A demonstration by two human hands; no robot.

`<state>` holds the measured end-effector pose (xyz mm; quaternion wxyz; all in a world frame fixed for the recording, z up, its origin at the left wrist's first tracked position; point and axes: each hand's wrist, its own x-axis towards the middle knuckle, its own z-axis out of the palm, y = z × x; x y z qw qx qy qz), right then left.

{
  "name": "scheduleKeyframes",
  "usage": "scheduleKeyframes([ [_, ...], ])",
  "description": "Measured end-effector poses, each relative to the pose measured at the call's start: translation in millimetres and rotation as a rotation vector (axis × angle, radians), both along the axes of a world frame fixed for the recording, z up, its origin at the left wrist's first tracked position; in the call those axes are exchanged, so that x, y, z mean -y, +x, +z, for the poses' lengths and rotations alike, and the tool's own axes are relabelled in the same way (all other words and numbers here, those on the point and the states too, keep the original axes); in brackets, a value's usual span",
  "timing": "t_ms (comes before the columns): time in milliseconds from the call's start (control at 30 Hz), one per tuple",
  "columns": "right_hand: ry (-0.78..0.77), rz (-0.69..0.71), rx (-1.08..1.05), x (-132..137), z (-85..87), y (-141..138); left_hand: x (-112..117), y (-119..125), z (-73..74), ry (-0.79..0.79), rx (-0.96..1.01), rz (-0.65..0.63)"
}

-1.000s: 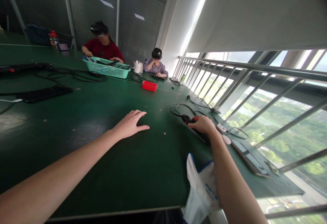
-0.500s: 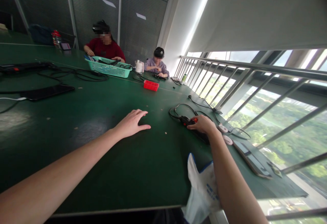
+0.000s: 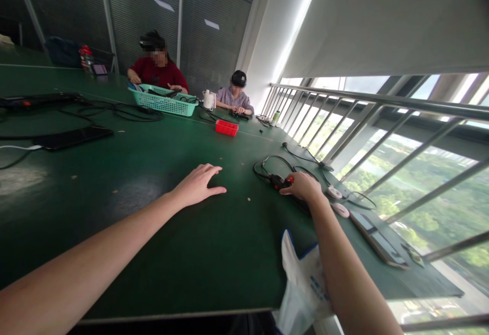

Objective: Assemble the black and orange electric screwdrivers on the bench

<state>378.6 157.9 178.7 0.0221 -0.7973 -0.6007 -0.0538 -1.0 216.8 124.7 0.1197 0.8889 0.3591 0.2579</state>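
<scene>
My left hand (image 3: pixel 196 186) rests on the green table with its fingers and thumb apart, holding nothing. To the right, my right hand (image 3: pixel 304 187) is closed over a black corded device (image 3: pixel 275 181) with orange parts, which lies on the table. My palm and fingers hide part of the device, so its exact kind is unclear. A black cord (image 3: pixel 280 157) loops out beyond it. Below my right forearm, a white bag-like wrapper (image 3: pixel 303 276) with blue edging and blue print hangs over the table's near edge.
Right of my right hand lie two pale round objects (image 3: pixel 340 210) and a flat tablet-like device (image 3: pixel 378 238), beside a metal railing (image 3: pixel 382 100). Farther off stand a red tray (image 3: pixel 226 128) and a turquoise basket (image 3: pixel 164 102). Two people sit at the far side. A black tablet (image 3: pixel 78 137) lies left.
The view has shifted very slightly. Both my hands keep their places. The far person in the grey-purple top has lowered their hands onto a dark object on the table.
</scene>
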Motion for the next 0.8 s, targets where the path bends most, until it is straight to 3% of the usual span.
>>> scheduleKeyframes([
  [133, 0.066, 0.046, 0.016, 1.5, 1.3, -10.5, 1.7, -0.2, 2.0, -0.018, 0.001, 0.003],
  [333, 0.673, 0.397, -0.146, 5.6, 18.6, -22.0, 3.7, 0.7, 4.6, -0.039, 0.006, 0.013],
  [433, 0.835, 0.347, -0.228, 7.5, 22.6, -31.8, 4.1, 1.3, 4.6, -0.016, 0.002, 0.013],
  [567, 0.838, 0.221, -0.261, 7.2, 19.7, -40.4, 2.2, 0.8, 2.0, 0.030, -0.046, 0.092],
  [800, 0.774, 0.206, -0.229, 3.0, 14.4, -40.5, -10.8, -14.3, -4.4, 0.079, -0.145, 0.337],
])
